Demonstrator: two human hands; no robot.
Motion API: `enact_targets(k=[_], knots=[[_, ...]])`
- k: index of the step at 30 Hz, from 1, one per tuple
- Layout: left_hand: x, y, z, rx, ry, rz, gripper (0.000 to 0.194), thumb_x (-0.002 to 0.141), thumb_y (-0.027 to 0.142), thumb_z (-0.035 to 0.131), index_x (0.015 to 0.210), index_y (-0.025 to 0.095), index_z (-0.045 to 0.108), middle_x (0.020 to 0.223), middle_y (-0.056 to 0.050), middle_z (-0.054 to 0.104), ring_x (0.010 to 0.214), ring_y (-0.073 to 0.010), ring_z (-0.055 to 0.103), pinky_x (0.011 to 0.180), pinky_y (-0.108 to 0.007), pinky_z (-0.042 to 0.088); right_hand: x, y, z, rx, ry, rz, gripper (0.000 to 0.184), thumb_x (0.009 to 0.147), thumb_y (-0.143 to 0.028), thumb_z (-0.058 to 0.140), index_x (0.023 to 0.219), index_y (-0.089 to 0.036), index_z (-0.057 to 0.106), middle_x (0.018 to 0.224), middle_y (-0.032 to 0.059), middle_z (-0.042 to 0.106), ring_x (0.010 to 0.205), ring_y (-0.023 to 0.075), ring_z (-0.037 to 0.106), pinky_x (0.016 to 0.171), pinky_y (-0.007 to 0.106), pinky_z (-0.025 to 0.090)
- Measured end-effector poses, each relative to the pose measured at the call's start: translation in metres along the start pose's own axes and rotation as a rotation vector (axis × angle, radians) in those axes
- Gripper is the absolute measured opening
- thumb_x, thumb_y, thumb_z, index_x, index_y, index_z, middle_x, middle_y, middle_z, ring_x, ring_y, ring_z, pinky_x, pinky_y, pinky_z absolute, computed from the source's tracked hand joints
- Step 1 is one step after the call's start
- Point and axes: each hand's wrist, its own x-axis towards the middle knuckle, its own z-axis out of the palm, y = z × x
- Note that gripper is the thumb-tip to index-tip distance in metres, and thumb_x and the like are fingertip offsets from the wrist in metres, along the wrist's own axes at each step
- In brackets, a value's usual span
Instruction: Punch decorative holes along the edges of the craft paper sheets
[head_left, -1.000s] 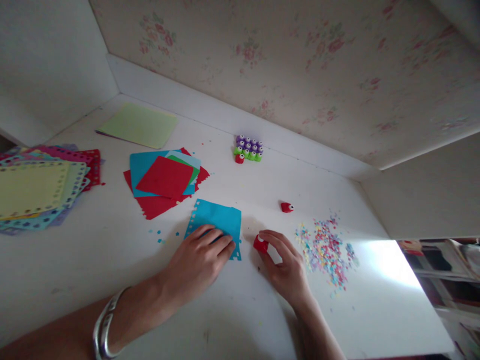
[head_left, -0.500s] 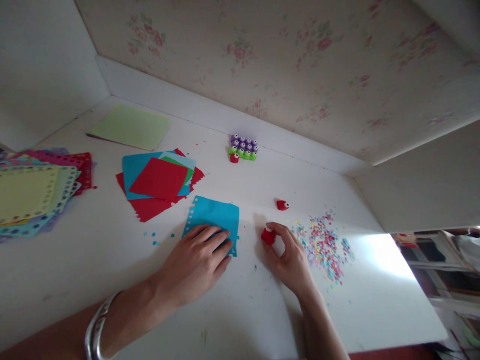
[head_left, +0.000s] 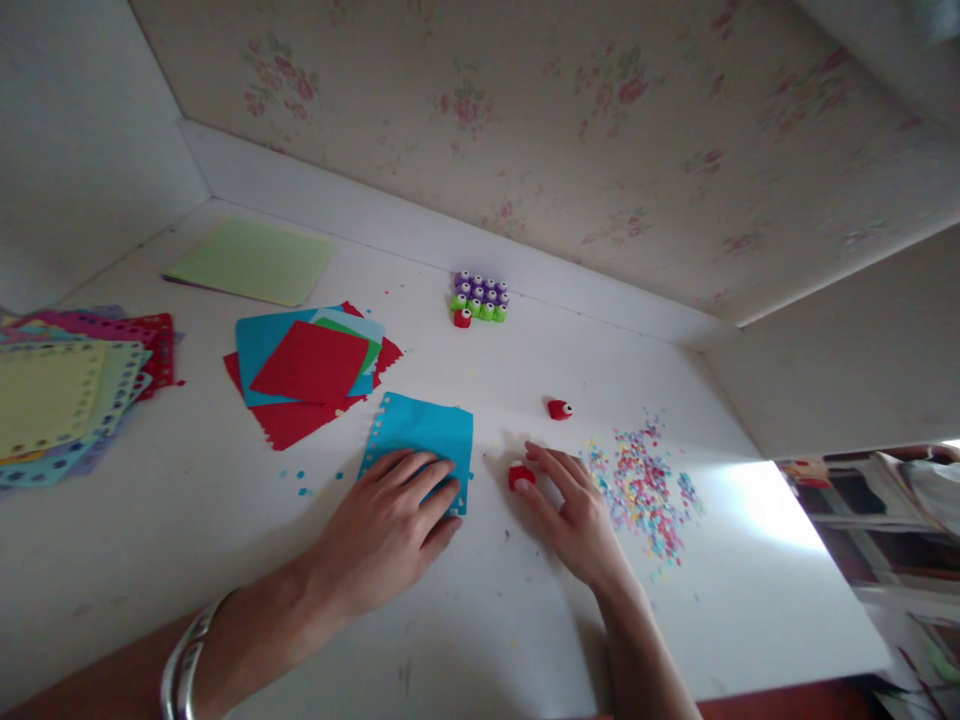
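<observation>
My left hand (head_left: 382, 525) lies flat with fingers spread on a blue paper square (head_left: 424, 432) whose left and lower edges have punched holes. A silver bangle (head_left: 177, 668) is on that wrist. My right hand (head_left: 576, 510) rests on the white table (head_left: 187, 520) just right of the paper, fingers stretched out. Its thumb tip touches a small red paper punch (head_left: 519, 475) that stands on the table. Another red punch (head_left: 559, 408) sits a little farther back.
Coloured paper confetti (head_left: 645, 485) is scattered right of my right hand. A cluster of purple and green punches (head_left: 478, 297) stands near the back wall. Red and blue sheets (head_left: 307, 365), a green sheet (head_left: 251, 260) and a pile of punched sheets (head_left: 60, 390) lie to the left.
My right hand lifted the red punch in a pinch, then set it on the table and spread its fingers. The left hand stayed on the blue paper.
</observation>
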Motion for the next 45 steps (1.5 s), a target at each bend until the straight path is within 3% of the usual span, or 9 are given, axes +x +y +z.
enact_targets(k=[7, 11, 14, 17, 22, 31, 37, 42, 45], knots=[[-0.001, -0.001, 0.001, 0.006, -0.001, 0.015, 0.019, 0.096, 0.023, 0.056, 0.111, 0.021, 0.068, 0.121, -0.005, 0.068, 0.116, -0.0266, 0.058, 0.101, -0.049, 0.046, -0.002, -0.003, -0.004, 0.251, -0.069, 0.086, 0.029, 0.094, -0.034, 0.062, 0.12, -0.025, 0.068, 0.109, 0.0087, 0.069, 0.088, 0.0197, 0.069, 0.076, 0.036, 0.06], [-0.001, -0.003, -0.001, -0.027, -0.003, 0.024, 0.018, 0.095, 0.016, 0.055, 0.107, 0.02, 0.067, 0.115, -0.006, 0.067, 0.11, -0.0249, 0.059, 0.1, -0.048, 0.047, -0.001, 0.021, -0.008, 0.482, 0.116, 0.211, 0.041, 0.095, -0.038, 0.058, 0.135, -0.029, 0.056, 0.113, 0.0074, 0.069, 0.096, 0.0195, 0.07, 0.082, 0.037, 0.06], [0.0, -0.003, -0.002, -0.087, 0.023, 0.011, 0.016, 0.096, 0.015, 0.052, 0.102, 0.019, 0.066, 0.107, -0.005, 0.068, 0.101, -0.0227, 0.06, 0.097, -0.047, 0.046, 0.007, 0.047, -0.014, 0.541, 0.221, 0.318, 0.04, 0.093, -0.045, 0.061, 0.128, -0.025, 0.058, 0.106, 0.0079, 0.073, 0.093, 0.0209, 0.071, 0.078, 0.036, 0.06], [0.0, -0.003, -0.003, -0.132, 0.05, -0.008, 0.014, 0.096, 0.013, 0.051, 0.097, 0.018, 0.064, 0.103, -0.004, 0.067, 0.099, -0.0218, 0.059, 0.098, -0.047, 0.044, 0.02, 0.069, -0.023, 0.395, 0.222, 0.345, 0.041, 0.09, -0.047, 0.061, 0.122, -0.021, 0.055, 0.098, 0.0093, 0.074, 0.084, 0.0216, 0.072, 0.067, 0.034, 0.058], [0.001, -0.003, -0.004, -0.169, 0.076, -0.048, 0.01, 0.094, 0.015, 0.053, 0.093, 0.019, 0.063, 0.101, -0.004, 0.066, 0.099, -0.022, 0.058, 0.098, -0.047, 0.041, 0.042, 0.091, -0.035, 0.036, 0.128, 0.237, 0.024, 0.09, -0.034, 0.054, 0.11, -0.021, 0.06, 0.11, 0.0112, 0.072, 0.093, 0.0234, 0.071, 0.081, 0.042, 0.056], [0.001, -0.008, 0.0, -0.224, 0.124, -0.087, 0.011, 0.097, 0.017, 0.05, 0.098, 0.018, 0.061, 0.101, -0.005, 0.065, 0.099, -0.0211, 0.06, 0.093, -0.044, 0.047, 0.062, 0.094, -0.04, -0.05, 0.176, 0.198, 0.03, 0.087, -0.018, 0.047, 0.11, -0.022, 0.066, 0.111, 0.0093, 0.074, 0.1, 0.0234, 0.07, 0.089, 0.042, 0.053], [0.008, -0.017, -0.001, -0.371, 0.263, -0.221, 0.014, 0.097, 0.022, 0.051, 0.094, 0.018, 0.064, 0.095, -0.005, 0.068, 0.09, -0.0175, 0.066, 0.084, -0.033, 0.055, 0.041, 0.046, -0.022, -0.007, 0.458, 0.254, 0.025, 0.094, -0.035, 0.051, 0.105, -0.02, 0.067, 0.1, 0.0107, 0.072, 0.082, 0.0219, 0.069, 0.073, 0.037, 0.057], [0.01, -0.02, -0.004, -0.446, 0.259, -0.242, 0.019, 0.098, 0.024, 0.05, 0.093, 0.02, 0.068, 0.095, -0.005, 0.072, 0.089, -0.0178, 0.069, 0.082, -0.032, 0.057, 0.016, -0.044, 0.017, 0.267, 0.133, 0.026, 0.018, 0.094, -0.031, 0.058, 0.107, -0.023, 0.068, 0.103, 0.0073, 0.069, 0.074, 0.0154, 0.068, 0.047, 0.021, 0.053], [0.01, -0.02, -0.003, -0.458, 0.244, -0.257, 0.02, 0.097, 0.024, 0.05, 0.092, 0.019, 0.069, 0.095, -0.004, 0.073, 0.09, -0.018, 0.069, 0.083, -0.033, 0.056, 0.015, -0.072, 0.037, 0.293, 0.066, -0.072, 0.022, 0.093, -0.027, 0.061, 0.114, -0.023, 0.067, 0.107, 0.008, 0.068, 0.078, 0.016, 0.067, 0.053, 0.023, 0.058]])
